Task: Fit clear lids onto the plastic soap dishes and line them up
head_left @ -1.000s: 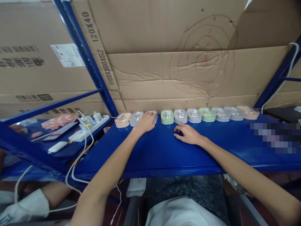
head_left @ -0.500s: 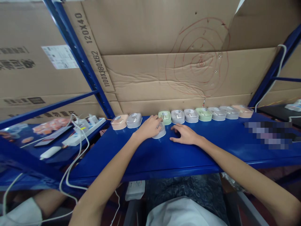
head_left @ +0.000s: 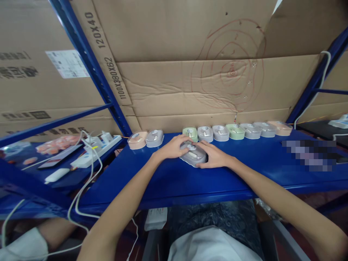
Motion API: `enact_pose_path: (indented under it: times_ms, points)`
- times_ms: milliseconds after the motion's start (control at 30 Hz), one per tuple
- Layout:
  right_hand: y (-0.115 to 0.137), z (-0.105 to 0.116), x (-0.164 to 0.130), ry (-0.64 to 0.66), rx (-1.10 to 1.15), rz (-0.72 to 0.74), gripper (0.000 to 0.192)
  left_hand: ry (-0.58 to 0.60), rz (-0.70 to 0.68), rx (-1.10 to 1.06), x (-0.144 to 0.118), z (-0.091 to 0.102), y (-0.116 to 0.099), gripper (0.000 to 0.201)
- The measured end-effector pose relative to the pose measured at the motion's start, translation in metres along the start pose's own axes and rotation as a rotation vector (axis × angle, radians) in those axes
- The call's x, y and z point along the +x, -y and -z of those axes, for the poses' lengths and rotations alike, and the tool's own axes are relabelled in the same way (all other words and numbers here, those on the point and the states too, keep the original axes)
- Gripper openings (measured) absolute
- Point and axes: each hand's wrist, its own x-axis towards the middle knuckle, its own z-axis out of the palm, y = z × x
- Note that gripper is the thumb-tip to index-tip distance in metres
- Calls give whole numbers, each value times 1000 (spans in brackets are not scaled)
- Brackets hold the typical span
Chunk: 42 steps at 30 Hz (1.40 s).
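Head view: left hand (head_left: pixel 170 148) and right hand (head_left: pixel 214 156) closed on either side of grey mouse (head_left: pixel 193 154), fingers curled round its shell, mouse resting on blue shelf (head_left: pixel 168 181) btwn both palms. Just beyond fingertips: row of boxed mice (head_left: pixel 233 131) along cardboard wall (head_left: pixel 190 87). Well left of left hand: power strip (head_left: pixel 95 151), white cable (head_left: pixel 84 188).

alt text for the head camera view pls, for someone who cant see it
Both hands, left hand and right hand, hold a grey computer mouse between them on a blue shelf. Behind it, a row of pastel mice in orange, grey and green lines the cardboard backing. A white power strip lies on the shelf to the left.
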Motion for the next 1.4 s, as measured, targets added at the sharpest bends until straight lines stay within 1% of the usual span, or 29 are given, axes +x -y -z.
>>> enact_pose_path:
  times_ms: [100,200,333,433,500,533,700,833,967,1067,1133,1233,1333,1400]
  points:
    - [-7,15,-1,117,70,88,105,26,3,1,0,-2,-4,34]
    - [-9,26,-4,178,122,90,103,33,19,-24,1,-8,-11,45]
    - [-3,27,-5,132,177,24,95,4,26,-80,0,-25,-20,53]
    - [-1,25,-4,102,180,-23,91,27,10,-126,-2,-37,-21,77]
    - [-2,26,-4,102,183,-27,90,48,0,-153,-4,-40,-20,91]
    - [-3,26,-5,103,195,-24,89,57,-4,-165,-5,-41,-19,92]
    - [-6,30,-5,123,306,-16,89,93,-29,-212,-4,-36,-18,85]
    - [-5,31,-4,117,353,-4,88,84,21,-185,-2,-36,-18,88]
    - [-6,31,-3,116,394,-19,85,95,22,-161,-2,-37,-20,91]
    - [-11,29,-1,117,467,-27,82,94,13,-161,-1,-36,-22,92]
    - [-14,29,0,124,525,-31,79,84,9,-178,0,-35,-24,100]
    - [-17,35,1,122,581,-61,73,73,25,-184,0,-35,-24,123]
    - [-21,51,-3,83,585,-122,68,83,58,-165,-2,-35,-20,139]
    - [-26,66,-8,36,538,-152,68,103,91,-146,-3,-33,-16,139]
